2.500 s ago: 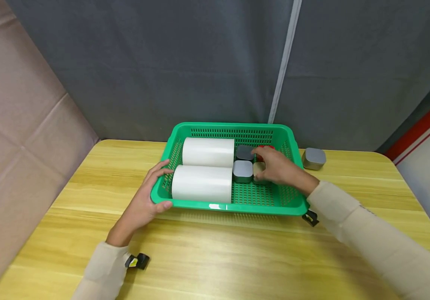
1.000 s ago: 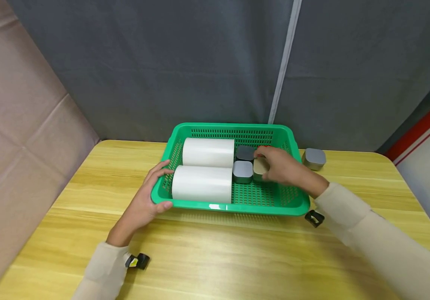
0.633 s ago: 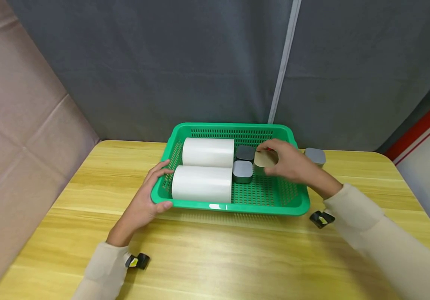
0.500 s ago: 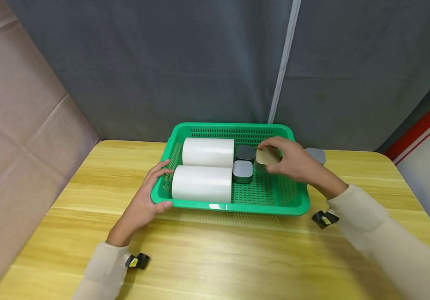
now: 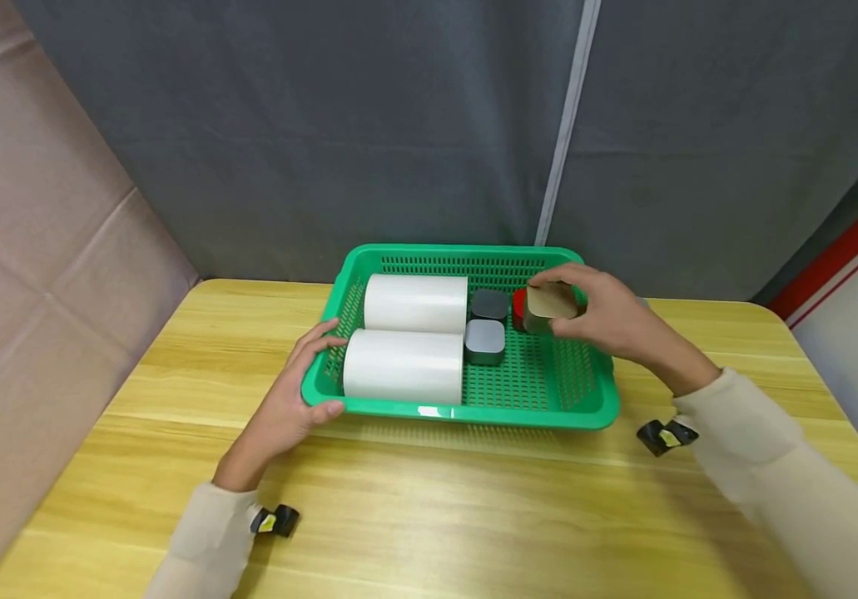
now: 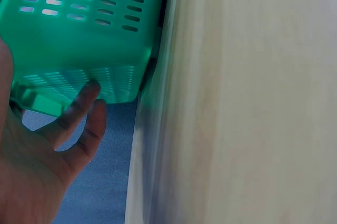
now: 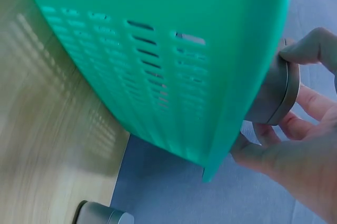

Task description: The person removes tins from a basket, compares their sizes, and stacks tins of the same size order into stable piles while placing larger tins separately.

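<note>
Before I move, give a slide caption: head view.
Left hand on the green basket rim, right hand gripping a tan tin.

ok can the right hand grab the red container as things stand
Probably not: the right hand holds the beige tin, which partly covers the red container in the head view. It would likely have to put that down first.

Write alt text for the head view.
A person's right hand grips a tan, rounded-square tin at the right side of a green, slotted plastic basket, while the left hand rests at the basket's near left corner. Inside lie two white cylinders, a dark grey square tin, a light grey one and a partly hidden red container.
</note>
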`<action>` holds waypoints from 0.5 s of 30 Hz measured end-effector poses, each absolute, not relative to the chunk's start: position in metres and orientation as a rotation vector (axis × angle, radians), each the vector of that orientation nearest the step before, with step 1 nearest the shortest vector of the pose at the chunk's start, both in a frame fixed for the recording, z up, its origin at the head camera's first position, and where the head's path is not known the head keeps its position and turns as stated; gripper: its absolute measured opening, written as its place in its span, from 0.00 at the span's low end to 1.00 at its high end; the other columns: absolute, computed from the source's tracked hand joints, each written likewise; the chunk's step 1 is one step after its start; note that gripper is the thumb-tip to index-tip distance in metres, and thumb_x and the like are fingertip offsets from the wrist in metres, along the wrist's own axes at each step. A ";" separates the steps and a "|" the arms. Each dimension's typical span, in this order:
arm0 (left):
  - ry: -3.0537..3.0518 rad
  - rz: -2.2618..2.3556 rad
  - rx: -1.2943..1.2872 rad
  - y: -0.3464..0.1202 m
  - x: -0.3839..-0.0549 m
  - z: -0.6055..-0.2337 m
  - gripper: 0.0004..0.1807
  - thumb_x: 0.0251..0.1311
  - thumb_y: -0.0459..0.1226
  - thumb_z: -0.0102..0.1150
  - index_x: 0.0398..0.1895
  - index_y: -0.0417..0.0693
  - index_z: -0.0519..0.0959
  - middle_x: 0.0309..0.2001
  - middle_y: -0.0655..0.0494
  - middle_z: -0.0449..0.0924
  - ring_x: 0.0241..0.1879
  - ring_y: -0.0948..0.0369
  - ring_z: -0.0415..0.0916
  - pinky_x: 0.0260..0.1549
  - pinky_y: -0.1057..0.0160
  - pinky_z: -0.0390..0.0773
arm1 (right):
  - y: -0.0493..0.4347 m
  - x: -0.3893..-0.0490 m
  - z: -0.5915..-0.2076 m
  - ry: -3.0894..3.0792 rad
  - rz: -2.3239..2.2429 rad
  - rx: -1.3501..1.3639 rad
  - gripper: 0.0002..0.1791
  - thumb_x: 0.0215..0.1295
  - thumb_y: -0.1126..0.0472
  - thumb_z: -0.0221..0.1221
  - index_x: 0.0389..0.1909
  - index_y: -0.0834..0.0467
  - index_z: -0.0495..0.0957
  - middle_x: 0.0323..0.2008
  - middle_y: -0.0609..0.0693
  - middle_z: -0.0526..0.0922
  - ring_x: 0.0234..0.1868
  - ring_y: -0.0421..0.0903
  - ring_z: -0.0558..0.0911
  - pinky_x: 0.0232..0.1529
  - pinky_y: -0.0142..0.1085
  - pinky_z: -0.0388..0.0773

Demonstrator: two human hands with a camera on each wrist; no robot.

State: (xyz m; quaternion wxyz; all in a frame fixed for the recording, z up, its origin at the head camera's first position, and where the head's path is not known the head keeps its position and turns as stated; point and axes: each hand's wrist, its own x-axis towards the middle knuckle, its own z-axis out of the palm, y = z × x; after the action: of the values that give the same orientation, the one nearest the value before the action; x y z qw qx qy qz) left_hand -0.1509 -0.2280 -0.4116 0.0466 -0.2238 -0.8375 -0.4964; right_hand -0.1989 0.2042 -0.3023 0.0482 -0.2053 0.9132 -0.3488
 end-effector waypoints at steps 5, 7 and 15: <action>-2.554 -1.503 -0.693 -0.228 -0.152 -0.413 0.47 0.55 0.68 0.70 0.72 0.55 0.69 0.84 0.59 0.50 0.84 0.44 0.41 0.73 0.24 0.49 | 0.215 -0.199 -0.301 2.792 -1.077 -0.608 0.29 0.65 0.67 0.60 0.69 0.58 0.75 0.65 0.60 0.75 0.53 0.57 0.73 0.43 0.42 0.74; -2.553 -1.504 -0.696 -0.229 -0.152 -0.413 0.47 0.55 0.68 0.69 0.72 0.55 0.69 0.83 0.58 0.51 0.84 0.44 0.41 0.73 0.24 0.48 | 0.219 -0.199 -0.299 2.802 -1.081 -0.596 0.29 0.66 0.67 0.60 0.69 0.57 0.75 0.65 0.60 0.75 0.53 0.57 0.74 0.45 0.42 0.74; -2.551 -1.514 -0.694 -0.228 -0.151 -0.411 0.47 0.55 0.68 0.70 0.73 0.57 0.69 0.83 0.61 0.50 0.84 0.46 0.40 0.74 0.26 0.47 | 0.240 -0.200 -0.297 2.815 -1.110 -0.514 0.29 0.70 0.66 0.61 0.72 0.55 0.73 0.70 0.59 0.71 0.58 0.59 0.73 0.52 0.36 0.73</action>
State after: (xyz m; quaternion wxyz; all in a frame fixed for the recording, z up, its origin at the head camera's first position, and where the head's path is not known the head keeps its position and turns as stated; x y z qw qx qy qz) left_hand -0.1509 -0.2282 -0.4109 0.0474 -0.2276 -0.8364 -0.4964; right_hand -0.2003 0.2401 -0.2969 0.0360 -0.1674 0.9165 -0.3614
